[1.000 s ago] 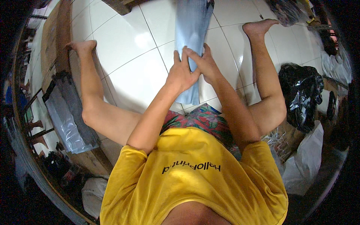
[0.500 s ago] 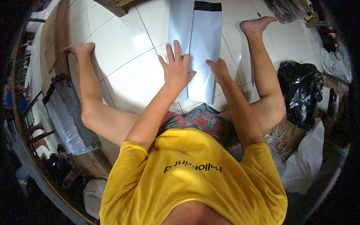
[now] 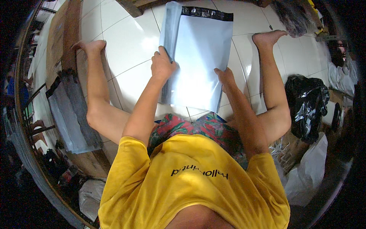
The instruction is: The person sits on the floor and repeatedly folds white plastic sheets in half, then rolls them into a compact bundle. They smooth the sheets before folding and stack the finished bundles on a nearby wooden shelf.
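A pale grey plastic mailing bag [image 3: 202,57] lies between my spread legs, with a black strip along its far end. A narrow lengthwise fold [image 3: 171,30] runs down its left side. Fingers curled, my left hand [image 3: 163,65] grips the bag at this folded left edge. On the opposite edge, my right hand [image 3: 227,79] pinches the bag, its thumb on top and the other fingers mostly hidden beneath or behind.
White floor tiles [image 3: 129,34] lie under the bag. Flat grey bags with black ends [image 3: 72,114] rest on wood at the left. A crumpled black plastic bag [image 3: 307,107] sits beside my right knee, with a white sack [image 3: 309,171] nearer me. A wooden leg [image 3: 131,7] stands at the far side.
My left hand has gone from spread flat on the bag to gripping its left edge. More of the bag's face shows, and the left fold is narrower. The right hand keeps the right edge.
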The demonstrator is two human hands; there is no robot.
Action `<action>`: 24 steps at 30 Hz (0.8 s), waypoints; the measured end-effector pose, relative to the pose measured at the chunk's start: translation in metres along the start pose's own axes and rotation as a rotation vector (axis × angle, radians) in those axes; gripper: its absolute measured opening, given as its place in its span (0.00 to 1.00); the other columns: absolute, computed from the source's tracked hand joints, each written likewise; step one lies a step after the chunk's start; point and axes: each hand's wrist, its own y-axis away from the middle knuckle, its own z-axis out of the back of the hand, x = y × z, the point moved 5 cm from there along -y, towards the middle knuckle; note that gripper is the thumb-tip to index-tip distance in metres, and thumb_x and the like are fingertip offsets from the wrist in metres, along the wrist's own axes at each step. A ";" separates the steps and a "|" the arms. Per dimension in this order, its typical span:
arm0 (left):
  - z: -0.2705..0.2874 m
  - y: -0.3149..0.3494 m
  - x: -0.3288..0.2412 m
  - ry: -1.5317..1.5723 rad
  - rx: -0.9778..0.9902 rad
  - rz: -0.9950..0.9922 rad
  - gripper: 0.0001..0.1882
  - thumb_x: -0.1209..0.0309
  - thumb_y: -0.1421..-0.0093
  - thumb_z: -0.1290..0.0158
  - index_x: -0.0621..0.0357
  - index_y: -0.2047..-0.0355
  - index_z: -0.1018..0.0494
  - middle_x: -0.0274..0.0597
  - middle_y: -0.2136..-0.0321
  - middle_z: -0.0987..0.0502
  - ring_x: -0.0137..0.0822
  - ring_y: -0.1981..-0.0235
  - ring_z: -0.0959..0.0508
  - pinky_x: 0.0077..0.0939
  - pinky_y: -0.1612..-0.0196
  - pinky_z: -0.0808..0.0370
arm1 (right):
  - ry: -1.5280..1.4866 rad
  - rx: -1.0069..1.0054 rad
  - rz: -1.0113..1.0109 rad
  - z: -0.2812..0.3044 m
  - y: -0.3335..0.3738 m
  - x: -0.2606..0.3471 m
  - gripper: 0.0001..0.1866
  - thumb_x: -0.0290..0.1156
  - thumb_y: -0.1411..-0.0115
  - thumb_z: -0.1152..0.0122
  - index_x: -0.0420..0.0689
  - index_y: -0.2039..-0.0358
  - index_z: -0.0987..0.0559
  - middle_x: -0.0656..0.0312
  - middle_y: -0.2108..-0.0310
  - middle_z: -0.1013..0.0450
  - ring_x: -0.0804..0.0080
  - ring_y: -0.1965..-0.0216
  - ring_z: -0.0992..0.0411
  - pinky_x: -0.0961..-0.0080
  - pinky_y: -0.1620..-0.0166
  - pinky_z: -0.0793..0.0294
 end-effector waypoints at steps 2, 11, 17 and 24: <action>0.007 -0.010 0.014 0.039 0.004 0.060 0.41 0.59 0.48 0.36 0.68 0.42 0.43 0.64 0.50 0.30 0.59 0.48 0.27 0.49 0.46 0.25 | 0.153 0.018 -0.065 0.003 -0.004 -0.003 0.27 0.32 0.39 0.38 0.29 0.44 0.30 0.45 0.53 0.24 0.54 0.55 0.24 0.58 0.52 0.24; 0.001 -0.052 0.083 0.049 -0.023 0.123 0.25 0.58 0.37 0.49 0.67 0.49 0.36 0.64 0.53 0.27 0.60 0.53 0.23 0.51 0.50 0.24 | -0.061 0.121 -0.110 0.000 0.030 0.025 0.26 0.37 0.39 0.38 0.33 0.46 0.29 0.53 0.59 0.25 0.62 0.61 0.26 0.62 0.58 0.25; -0.009 -0.046 0.080 0.157 -0.118 0.144 0.16 0.65 0.33 0.56 0.66 0.55 0.32 0.66 0.57 0.25 0.63 0.54 0.23 0.54 0.52 0.25 | 0.074 0.025 -0.046 0.008 0.008 0.008 0.23 0.35 0.35 0.46 0.31 0.45 0.31 0.54 0.56 0.26 0.63 0.56 0.27 0.64 0.53 0.26; -0.035 0.017 0.050 0.580 -0.154 0.217 0.22 0.68 0.35 0.58 0.74 0.47 0.32 0.74 0.57 0.24 0.66 0.52 0.23 0.50 0.46 0.28 | 0.465 0.079 0.277 0.082 -0.057 0.051 0.21 0.32 0.34 0.45 0.34 0.44 0.30 0.53 0.56 0.24 0.65 0.56 0.26 0.67 0.52 0.26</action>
